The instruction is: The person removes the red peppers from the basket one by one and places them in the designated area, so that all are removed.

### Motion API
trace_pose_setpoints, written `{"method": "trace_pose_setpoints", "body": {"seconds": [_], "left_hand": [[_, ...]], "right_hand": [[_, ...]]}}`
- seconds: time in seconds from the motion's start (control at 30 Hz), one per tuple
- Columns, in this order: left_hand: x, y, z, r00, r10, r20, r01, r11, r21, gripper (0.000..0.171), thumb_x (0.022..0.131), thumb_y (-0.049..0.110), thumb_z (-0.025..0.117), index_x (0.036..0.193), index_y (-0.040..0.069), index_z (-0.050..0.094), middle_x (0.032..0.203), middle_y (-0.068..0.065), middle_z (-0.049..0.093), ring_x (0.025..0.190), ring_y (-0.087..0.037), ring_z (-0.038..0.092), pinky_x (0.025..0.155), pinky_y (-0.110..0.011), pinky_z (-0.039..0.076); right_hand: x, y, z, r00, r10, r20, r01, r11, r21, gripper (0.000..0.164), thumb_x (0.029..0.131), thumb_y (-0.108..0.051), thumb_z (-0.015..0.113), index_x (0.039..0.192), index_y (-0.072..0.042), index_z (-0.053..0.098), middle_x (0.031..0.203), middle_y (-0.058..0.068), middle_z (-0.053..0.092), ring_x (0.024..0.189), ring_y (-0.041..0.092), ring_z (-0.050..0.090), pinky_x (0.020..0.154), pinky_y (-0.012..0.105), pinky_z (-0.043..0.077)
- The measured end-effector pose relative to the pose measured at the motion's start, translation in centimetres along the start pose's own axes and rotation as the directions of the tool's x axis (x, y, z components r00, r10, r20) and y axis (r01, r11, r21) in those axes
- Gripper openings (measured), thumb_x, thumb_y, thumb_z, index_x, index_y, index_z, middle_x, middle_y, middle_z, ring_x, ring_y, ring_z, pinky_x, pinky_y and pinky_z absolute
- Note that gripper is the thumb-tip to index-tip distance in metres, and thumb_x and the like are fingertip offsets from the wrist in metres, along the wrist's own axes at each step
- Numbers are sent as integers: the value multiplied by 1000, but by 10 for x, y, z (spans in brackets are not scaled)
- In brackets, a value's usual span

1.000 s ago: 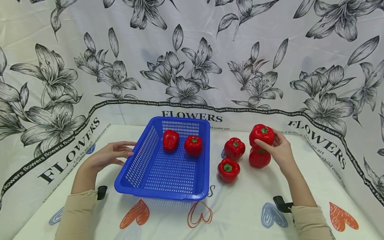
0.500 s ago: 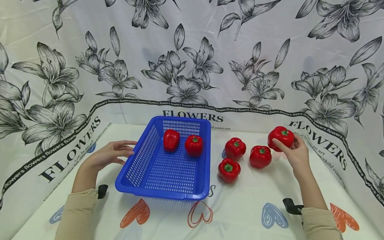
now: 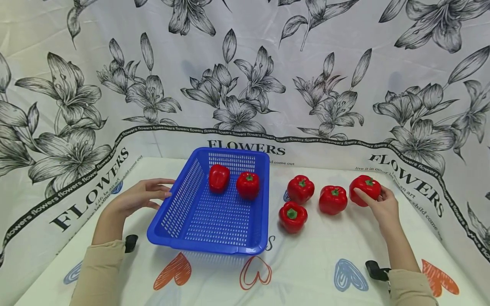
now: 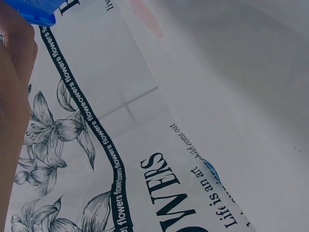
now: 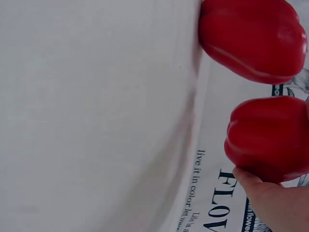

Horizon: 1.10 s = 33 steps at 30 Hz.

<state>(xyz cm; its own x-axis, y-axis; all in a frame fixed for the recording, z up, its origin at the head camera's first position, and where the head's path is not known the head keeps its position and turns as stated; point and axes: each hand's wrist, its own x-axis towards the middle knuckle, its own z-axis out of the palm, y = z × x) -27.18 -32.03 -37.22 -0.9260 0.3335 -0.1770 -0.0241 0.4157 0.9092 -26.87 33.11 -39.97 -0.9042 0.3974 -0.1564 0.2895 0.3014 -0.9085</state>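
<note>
My right hand (image 3: 386, 209) grips a red bell pepper (image 3: 363, 190) at the right end of the table, thumb on its near side. In the right wrist view this bell pepper (image 5: 270, 137) has a finger of the hand against its lower edge. Just left of it stands another bell pepper (image 3: 332, 200), apart from it. My left hand (image 3: 135, 196) has its fingers extended to the left rim of a blue plastic basket (image 3: 160, 244), fingertips at the rim. Inside the basket, toward the back, are two bell peppers, one lying (image 3: 219, 178) and one upright (image 3: 247, 185).
Two more bell peppers, a rear one (image 3: 300, 189) and a front one (image 3: 292, 217), stand between the basket and the others. A white cloth (image 3: 314, 263) printed with hearts covers the table. Behind it hangs a flower-printed curtain (image 3: 245, 85).
My right hand has carried its bell pepper rightward from above another one, then lowered it toward the tabletop. The left hand and the basket stay in place.
</note>
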Motion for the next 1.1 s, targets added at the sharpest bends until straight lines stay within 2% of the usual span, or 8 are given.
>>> {"method": "trace_pose_setpoints", "body": {"seconds": [0.27,0.37,0.7,1.1], "left_hand": [[1,-1,0,1000,1,4,-1,1000,-10,62,95,21,62,148,2,35,110,6,68,97,-13,68,80,-38,58],[1,-1,0,1000,-1,4,1,1000,-8,63,95,22,63,148,1,35,109,6,68,96,-12,68,80,-38,58],[1,-1,-1,1000,0,8,0,1000,-6,63,95,22,63,148,2,35,111,6,68,98,-12,68,82,-39,57],[1,-3,-1,1000,3,2,-3,1000,-4,61,96,20,62,148,2,35,112,7,68,97,-12,68,80,-38,57]], "right_hand": [[31,35,-1,1000,17,0,-17,998,-53,119,77,-67,68,157,-9,2,163,21,12,147,43,19,111,57,35],[38,40,-2,1000,22,4,-22,998,-51,123,74,-68,70,157,-9,2,163,20,13,147,42,19,111,57,35],[7,22,2,998,23,56,-20,998,-63,105,89,-49,64,155,1,-1,161,27,8,149,44,15,115,56,29],[5,20,-1,995,58,85,-50,994,-102,105,90,-52,60,155,1,-4,161,28,5,148,46,13,115,60,27]]}}
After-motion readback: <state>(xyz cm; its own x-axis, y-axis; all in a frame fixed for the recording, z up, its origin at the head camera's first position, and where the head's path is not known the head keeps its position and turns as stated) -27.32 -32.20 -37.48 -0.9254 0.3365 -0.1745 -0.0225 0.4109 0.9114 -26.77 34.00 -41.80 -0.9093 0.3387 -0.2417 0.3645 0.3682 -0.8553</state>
